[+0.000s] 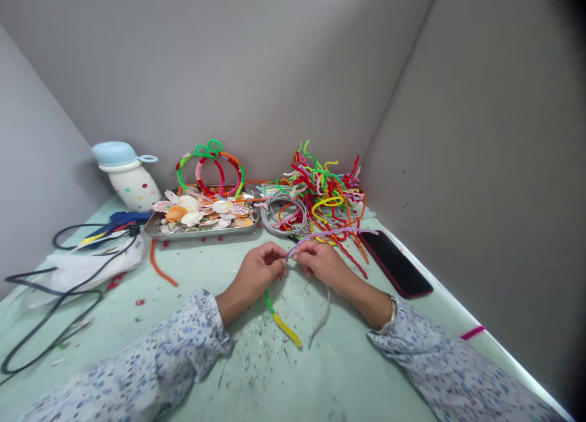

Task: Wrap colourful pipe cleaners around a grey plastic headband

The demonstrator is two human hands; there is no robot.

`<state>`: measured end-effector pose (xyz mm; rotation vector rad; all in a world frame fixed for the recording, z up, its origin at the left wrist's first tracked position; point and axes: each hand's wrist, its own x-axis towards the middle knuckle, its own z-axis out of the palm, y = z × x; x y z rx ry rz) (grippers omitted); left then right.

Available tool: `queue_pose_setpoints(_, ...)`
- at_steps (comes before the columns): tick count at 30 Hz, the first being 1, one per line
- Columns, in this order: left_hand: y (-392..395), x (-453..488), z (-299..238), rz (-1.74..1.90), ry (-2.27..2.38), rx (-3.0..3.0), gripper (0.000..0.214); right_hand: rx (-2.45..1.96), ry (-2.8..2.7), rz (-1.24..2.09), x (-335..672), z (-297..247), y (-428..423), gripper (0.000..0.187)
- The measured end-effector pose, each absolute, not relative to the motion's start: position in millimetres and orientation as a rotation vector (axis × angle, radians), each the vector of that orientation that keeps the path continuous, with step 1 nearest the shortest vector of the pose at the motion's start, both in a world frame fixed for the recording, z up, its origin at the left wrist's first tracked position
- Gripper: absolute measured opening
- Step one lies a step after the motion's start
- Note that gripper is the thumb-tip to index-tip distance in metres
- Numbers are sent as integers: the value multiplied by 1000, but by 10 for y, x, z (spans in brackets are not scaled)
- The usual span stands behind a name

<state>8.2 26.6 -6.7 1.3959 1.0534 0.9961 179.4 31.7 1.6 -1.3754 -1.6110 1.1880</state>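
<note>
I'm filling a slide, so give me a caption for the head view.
Left hand and right hand hold a purple pipe cleaner and a partly wrapped band near a tray of shells.

The space was enclosed by three plain grey walls. The back wall [238, 74] was stretched across the upper middle of the frame, met at the left by a paler, bluish-grey wall [36, 135] and at the right by a darker one [485, 165], marked with small dark flecks. Across the lower frame a pale green tabletop [352, 373] was seen, smudged with dark specks near the centre. A soft shadow was cast on the back wall, right of centre.
</note>
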Motion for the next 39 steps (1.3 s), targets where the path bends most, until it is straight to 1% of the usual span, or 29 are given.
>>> queue_pose_setpoints(12,251,81,12,967,1073,1286,14,-1328,-1581,1260,1794,33,310,9)
queue_pose_setpoints(17,261,71,-19,971,1040,1293,13,-1358,-1578,1278,1808,47,302,12)
queue_pose_setpoints(22,252,64,5,964,1051,1315,11,-1387,-1624,1239,1838,18,301,13)
queue_pose_setpoints(27,240,54,28,948,1053,1358,8,-1294,-1674,1240,1843,73,280,13)
queue_pose_setpoints(30,241,47,17,938,1059,1388,8,-1317,-1692,1230,1850,100,277,16)
queue_pose_setpoints(39,260,10,-54,924,1066,1564,13,-1306,-1652,1320,1845,85,292,12)
